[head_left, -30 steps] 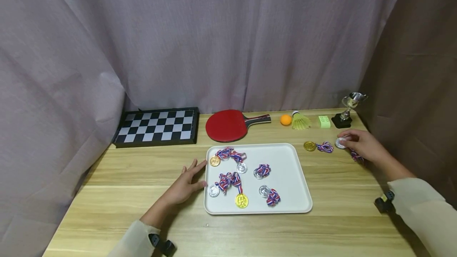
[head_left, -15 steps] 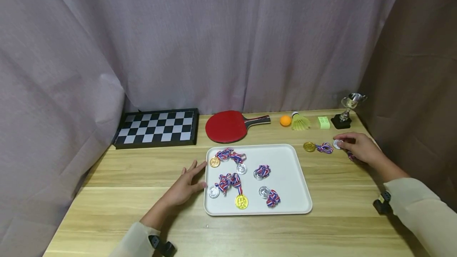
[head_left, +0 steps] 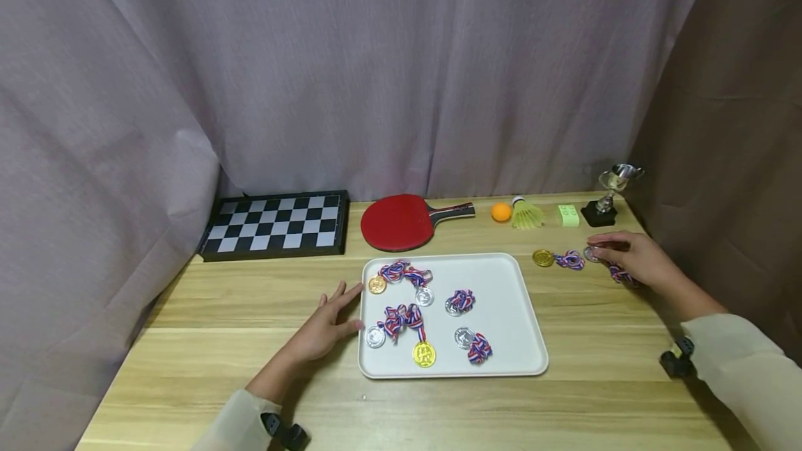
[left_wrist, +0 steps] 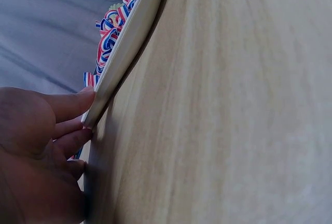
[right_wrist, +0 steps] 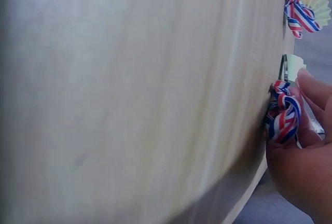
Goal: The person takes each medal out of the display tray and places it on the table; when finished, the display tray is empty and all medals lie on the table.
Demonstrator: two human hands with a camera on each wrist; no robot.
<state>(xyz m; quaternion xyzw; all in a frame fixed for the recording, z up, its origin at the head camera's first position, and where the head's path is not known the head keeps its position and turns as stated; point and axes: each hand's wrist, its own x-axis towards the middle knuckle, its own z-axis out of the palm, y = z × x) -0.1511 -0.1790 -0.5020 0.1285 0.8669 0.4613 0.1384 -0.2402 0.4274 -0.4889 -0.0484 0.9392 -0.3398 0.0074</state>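
Medals: eight counted. Six medals [head_left: 424,353] in the white tray [head_left: 510,329], four silver and two gold-toned, each with red-white-blue ribbon. Two outside, on the wooden table [head_left: 470,413] right of the tray: one gold medal [head_left: 543,257], one silver medal [head_left: 590,255].

Right hand [head_left: 639,259]: bent fingers at the outer silver medal, thumb and index tips over the disc, partly covering it. Cannot tell whether the disc is pinched or only touched. Its bunched ribbon [right_wrist: 284,123] sits under the palm.

Left hand [head_left: 322,329]: fingers spread and relaxed, thumb and forefinger touching the tray's left rim.

Between right hand and tray: the gold medal, its bunched ribbon [head_left: 570,259] just beside the silver disc.

Back row, one each, left to right: black-and-white chessboard [head_left: 276,225]; red table tennis bat [head_left: 397,221], handle to the right; orange ball [head_left: 501,211]; yellow shuttlecock [head_left: 528,214], near the ball; pale green block [head_left: 569,216]; trophy cup [head_left: 599,214], upright on a black base, just behind the right hand. Grey curtain [head_left: 376,75] behind all.
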